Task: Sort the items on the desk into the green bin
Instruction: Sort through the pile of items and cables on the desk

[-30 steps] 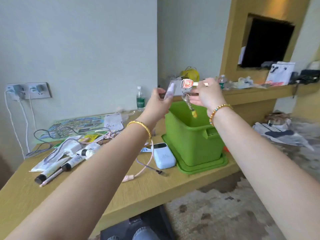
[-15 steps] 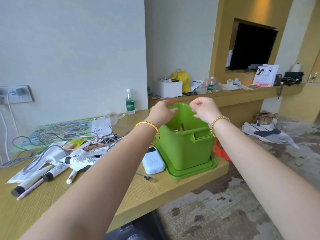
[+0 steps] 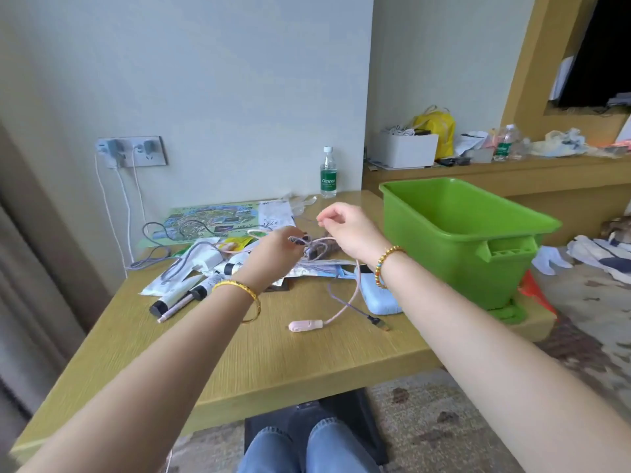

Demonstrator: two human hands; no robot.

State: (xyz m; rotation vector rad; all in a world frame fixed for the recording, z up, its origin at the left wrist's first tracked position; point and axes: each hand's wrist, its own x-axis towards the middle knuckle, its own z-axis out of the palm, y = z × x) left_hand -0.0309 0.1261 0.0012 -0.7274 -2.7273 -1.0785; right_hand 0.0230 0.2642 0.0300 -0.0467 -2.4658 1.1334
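My left hand (image 3: 278, 249) pinches the tangled pink cable (image 3: 345, 303) above the clutter; my right hand (image 3: 345, 230) pinches a thin strand higher, probably to free it; the cable's plug trails on the desk (image 3: 273, 363); the bin (image 3: 457, 233) waits right.

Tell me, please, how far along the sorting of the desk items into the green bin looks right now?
Early, it seems. The green bin stands on the desk; its contents are hidden. In hand: the left hand and right hand are lifting the pink cable, its plug still on the desk. Left: the blue power bank, the tubes, packets and the map.
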